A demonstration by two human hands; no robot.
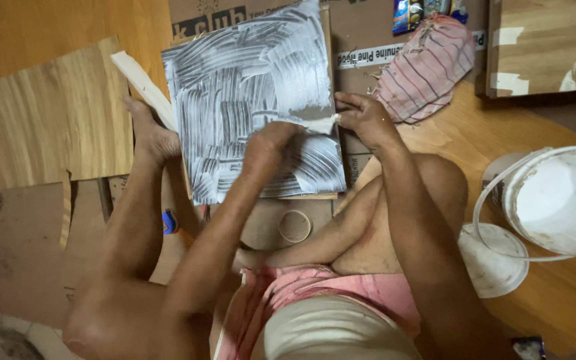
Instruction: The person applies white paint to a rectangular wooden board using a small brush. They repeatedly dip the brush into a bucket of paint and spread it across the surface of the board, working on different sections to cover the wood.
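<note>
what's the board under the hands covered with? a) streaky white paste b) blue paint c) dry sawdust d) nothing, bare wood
a: the board is coated in white paste spread in streaky strokes, with the left hand and right hand both resting on its near right part.

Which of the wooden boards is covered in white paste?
The middle board under both hands; white streaks cover it, while the left board and top-right board show mostly bare wood.

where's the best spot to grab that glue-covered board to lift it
Probably by its bare edges, not the face: the board lies flat with wet white glue spread across the top. The right edge, beside the right hand, looks easiest to reach; the left hand is over the smeared face.
</note>
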